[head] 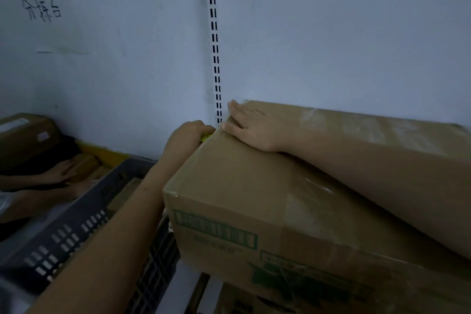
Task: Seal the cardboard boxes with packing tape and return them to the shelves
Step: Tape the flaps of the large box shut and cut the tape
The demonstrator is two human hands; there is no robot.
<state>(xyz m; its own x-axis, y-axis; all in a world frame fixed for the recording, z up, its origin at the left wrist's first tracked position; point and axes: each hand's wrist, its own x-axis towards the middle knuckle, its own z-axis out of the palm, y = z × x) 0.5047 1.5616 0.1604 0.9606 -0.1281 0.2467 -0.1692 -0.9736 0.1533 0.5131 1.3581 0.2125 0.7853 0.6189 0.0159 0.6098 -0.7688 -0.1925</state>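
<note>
Your shelving shows as a white slotted upright (214, 41) running down the pale back panel (331, 53), which has one thin horizontal seam near its top. The shelf deck itself is hidden from you. What you can see resting in that bay is a stack: the large cardboard box (254, 186), its top glossy with clear tape, sits directly on another printed carton (244, 301), of which only the top strip shows under its front edge. The big box's far left corner reaches almost to the upright's foot. Whether the lower carton stands on a shelf cannot be told.
</note>
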